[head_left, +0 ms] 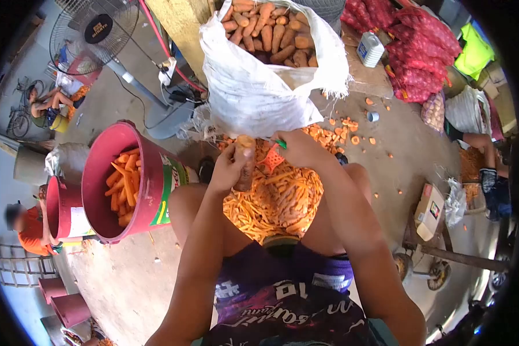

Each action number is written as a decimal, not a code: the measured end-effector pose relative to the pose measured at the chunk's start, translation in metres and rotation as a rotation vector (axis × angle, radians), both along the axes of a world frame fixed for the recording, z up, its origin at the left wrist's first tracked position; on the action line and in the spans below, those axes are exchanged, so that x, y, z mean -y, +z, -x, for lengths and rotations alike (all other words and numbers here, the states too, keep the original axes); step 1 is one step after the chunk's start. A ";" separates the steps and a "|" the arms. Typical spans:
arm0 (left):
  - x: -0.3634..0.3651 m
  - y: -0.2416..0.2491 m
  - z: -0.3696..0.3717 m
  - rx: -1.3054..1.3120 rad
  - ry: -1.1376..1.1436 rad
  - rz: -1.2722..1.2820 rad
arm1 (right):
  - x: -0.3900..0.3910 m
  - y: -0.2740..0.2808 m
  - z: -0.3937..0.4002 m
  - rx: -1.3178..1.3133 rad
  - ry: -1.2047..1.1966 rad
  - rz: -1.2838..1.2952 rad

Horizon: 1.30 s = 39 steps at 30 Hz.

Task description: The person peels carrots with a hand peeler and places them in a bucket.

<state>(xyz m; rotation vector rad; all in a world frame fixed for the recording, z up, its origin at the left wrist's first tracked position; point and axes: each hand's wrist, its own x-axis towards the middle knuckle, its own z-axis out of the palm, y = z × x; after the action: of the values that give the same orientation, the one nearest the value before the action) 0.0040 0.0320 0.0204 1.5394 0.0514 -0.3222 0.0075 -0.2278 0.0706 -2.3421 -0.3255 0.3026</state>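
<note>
My left hand (pixel 228 168) is wrapped round an unpeeled brown carrot (pixel 245 167), which stands roughly upright with its cut end up. Just right of it, my right hand (pixel 297 147) is closed on a peeler (pixel 273 155) with a green part and an orange part; a small gap separates peeler and carrot. Below both hands a heap of orange peelings (pixel 282 199) lies between my knees. A white sack (pixel 242 95) full of unpeeled carrots (pixel 271 32) stands directly ahead.
At left, a red bucket (pixel 101 173) holds peeled carrots (pixel 123 187). A standing fan (pixel 98 32) is behind it. Carrot pieces (pixel 343 132) litter the floor. Red net sacks (pixel 424 49) and a wheeled cart (pixel 444 254) are at right. Other people sit at both sides.
</note>
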 end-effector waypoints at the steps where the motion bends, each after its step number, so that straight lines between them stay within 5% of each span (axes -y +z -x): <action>1: -0.003 0.001 0.005 0.071 -0.117 -0.188 | -0.007 0.000 0.003 -0.010 -0.003 0.008; 8: 0.000 0.033 0.016 0.245 -0.081 -0.349 | -0.048 -0.011 0.015 0.064 -0.013 0.109; 24: 0.011 0.045 0.012 0.152 -0.152 -0.393 | -0.046 -0.043 0.008 0.120 -0.095 0.187; 27: 0.011 0.047 0.016 -0.083 -0.279 -0.174 | -0.020 -0.067 -0.012 -0.012 -0.122 0.359; 28: 0.011 0.041 0.023 0.080 -0.371 -0.040 | -0.013 -0.052 -0.033 -0.491 -0.051 0.567; 31: 0.003 0.023 0.023 0.331 -0.442 0.069 | -0.003 -0.078 -0.043 -0.361 -0.040 0.646; 33: -0.004 0.020 0.016 0.034 -0.315 -0.051 | 0.001 -0.074 -0.028 -0.244 0.052 0.605; 35: -0.004 0.029 0.014 -0.029 -0.317 0.043 | 0.001 -0.068 -0.018 -0.288 0.011 0.283; 37: -0.001 0.031 0.014 -0.250 -0.183 0.844 | 0.003 -0.052 -0.017 -0.272 0.044 0.243; 39: -0.004 0.027 0.003 -0.313 -0.115 0.758 | 0.002 -0.030 -0.013 -0.245 0.064 0.194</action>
<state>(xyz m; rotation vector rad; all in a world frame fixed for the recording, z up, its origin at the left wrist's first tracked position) 0.0012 0.0359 0.0476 0.7336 0.0757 -0.5944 0.0206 -0.2299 0.0405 -2.4516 -0.2605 0.6724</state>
